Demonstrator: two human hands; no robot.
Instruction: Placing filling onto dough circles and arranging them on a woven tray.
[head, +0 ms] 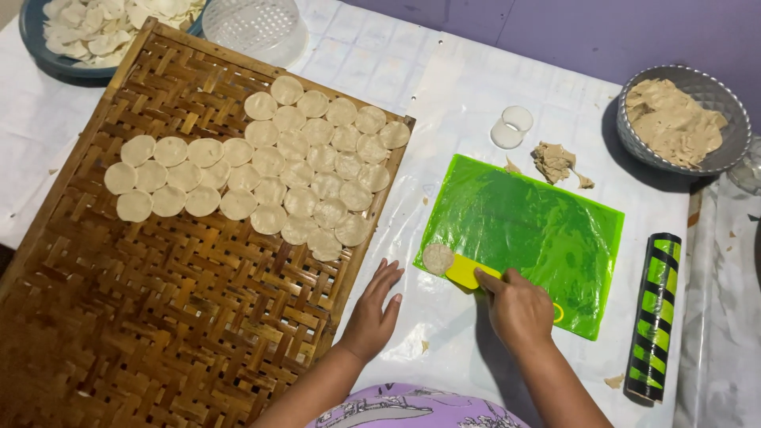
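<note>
My right hand [519, 307] grips a flat yellow scraper [464, 272], its edge against a small round dough disc [437, 258] at the near left corner of a green plastic mat [539, 230]. My left hand [374, 313] rests flat and open on the white table cover, beside the edge of a woven bamboo tray [158, 317]. Several round dough discs [285, 170] lie in rows on the far part of that tray.
A grey bowl of dough [682, 119] stands far right, with a dough scrap [555, 161] and a small clear round cutter [511, 127] beyond the mat. A green-and-black striped roller [652, 317] lies at right. A blue bowl of discs [87, 32] and a clear perforated bowl [254, 28] sit far left.
</note>
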